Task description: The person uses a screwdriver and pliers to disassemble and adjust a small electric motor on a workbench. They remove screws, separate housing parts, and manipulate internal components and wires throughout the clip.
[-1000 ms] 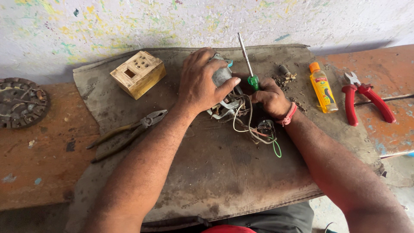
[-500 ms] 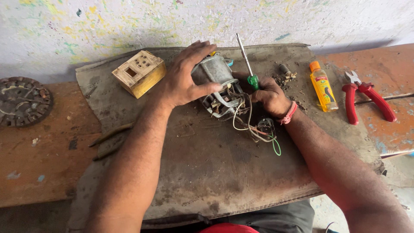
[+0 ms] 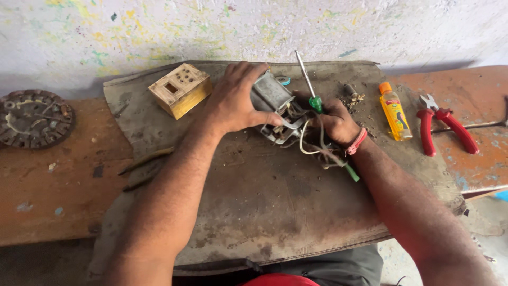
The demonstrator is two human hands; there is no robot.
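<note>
From the head camera, the left hand (image 3: 235, 100) is spread wide over a small grey motor (image 3: 271, 95), fingers curled across its top and thumb pressed along its near side, so the metal body is gripped. The motor sits on a dark worn mat (image 3: 264, 212) that covers the middle of the orange table (image 3: 53, 196), close to the far edge by the paint-flecked wall. The right hand (image 3: 336, 123) is closed around a green-handled screwdriver (image 3: 309, 85), whose shaft points up and away toward the wall. White and coloured wires (image 3: 312, 145) spill from the motor under this hand; which one it touches is hard to make out. A wooden switch box (image 3: 181, 89) lies just left of the left hand. A small yellow bottle (image 3: 394, 111) and red-handled pliers (image 3: 444, 127) lie to the right, and dark pliers (image 3: 143, 169) rest partly under the left forearm.
</note>
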